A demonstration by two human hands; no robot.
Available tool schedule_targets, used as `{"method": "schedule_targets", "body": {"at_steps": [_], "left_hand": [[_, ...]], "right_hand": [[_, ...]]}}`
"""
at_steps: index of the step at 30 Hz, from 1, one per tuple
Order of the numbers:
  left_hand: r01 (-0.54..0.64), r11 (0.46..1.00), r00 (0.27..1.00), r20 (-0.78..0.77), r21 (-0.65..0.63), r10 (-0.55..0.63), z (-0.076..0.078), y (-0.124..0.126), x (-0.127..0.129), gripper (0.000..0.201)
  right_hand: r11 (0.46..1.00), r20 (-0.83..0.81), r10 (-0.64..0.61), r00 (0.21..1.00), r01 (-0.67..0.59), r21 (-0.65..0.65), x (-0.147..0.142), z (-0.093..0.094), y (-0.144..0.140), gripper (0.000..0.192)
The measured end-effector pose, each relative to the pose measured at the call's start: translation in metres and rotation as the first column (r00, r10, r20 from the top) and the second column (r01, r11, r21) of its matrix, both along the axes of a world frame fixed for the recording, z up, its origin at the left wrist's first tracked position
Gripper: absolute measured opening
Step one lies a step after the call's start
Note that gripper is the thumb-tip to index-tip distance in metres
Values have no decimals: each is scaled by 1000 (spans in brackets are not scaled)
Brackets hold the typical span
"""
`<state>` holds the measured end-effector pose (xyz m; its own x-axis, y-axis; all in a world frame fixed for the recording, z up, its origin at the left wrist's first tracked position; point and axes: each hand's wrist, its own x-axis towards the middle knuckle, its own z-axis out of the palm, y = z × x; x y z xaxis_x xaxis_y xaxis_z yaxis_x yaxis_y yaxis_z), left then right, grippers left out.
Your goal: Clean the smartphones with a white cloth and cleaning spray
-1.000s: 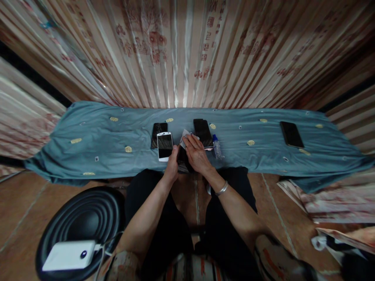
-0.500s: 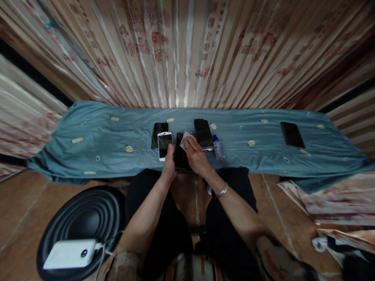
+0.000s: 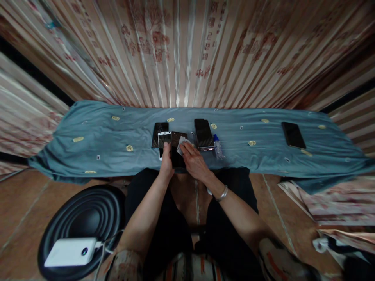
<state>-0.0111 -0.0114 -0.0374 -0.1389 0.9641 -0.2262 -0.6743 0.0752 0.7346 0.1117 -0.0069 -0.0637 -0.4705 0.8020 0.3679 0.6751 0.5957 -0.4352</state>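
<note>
A blue-grey cloth [image 3: 96, 140] with small yellow patches covers a long low surface across the middle of the frame, with a striped curtain [image 3: 187, 50] hanging behind it. Just left of centre lie a white phone [image 3: 163, 141] and, touching its far left corner, a cracked dark phone [image 3: 159, 130]. Right of centre sits a stack of dark phones [image 3: 203, 133], with a small spray bottle [image 3: 217, 148] just beside its right edge. Another dark phone [image 3: 293, 134] lies well apart at the right of the frame. At lower left a white power bank [image 3: 70, 252] rests on a round black stool [image 3: 82, 218].

The black phone [image 3: 176, 154] lies flat at the near edge of the cloth in the centre, squeezed between the white phone and the stack. Its long axis runs away from the person, toward the top of the frame, screen up.

The left hand [image 3: 166, 166] presses on the black phone's left edge, fingers curled against it, overlapping the white phone. The right hand [image 3: 193, 164] holds a white cloth wipe [image 3: 181, 143] pinched under its fingers, pressed onto the upper part of the screen. The right wrist wears a silver bangle [image 3: 222, 192].
</note>
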Motion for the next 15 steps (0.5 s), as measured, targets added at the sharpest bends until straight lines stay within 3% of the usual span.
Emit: {"method": "schedule_targets", "body": {"at_steps": [15], "left_hand": [[-103, 994, 994, -26, -36, 102, 1, 9, -13, 54]], "right_hand": [[996, 14, 86, 996, -85, -27, -9, 2, -19, 48]]}}
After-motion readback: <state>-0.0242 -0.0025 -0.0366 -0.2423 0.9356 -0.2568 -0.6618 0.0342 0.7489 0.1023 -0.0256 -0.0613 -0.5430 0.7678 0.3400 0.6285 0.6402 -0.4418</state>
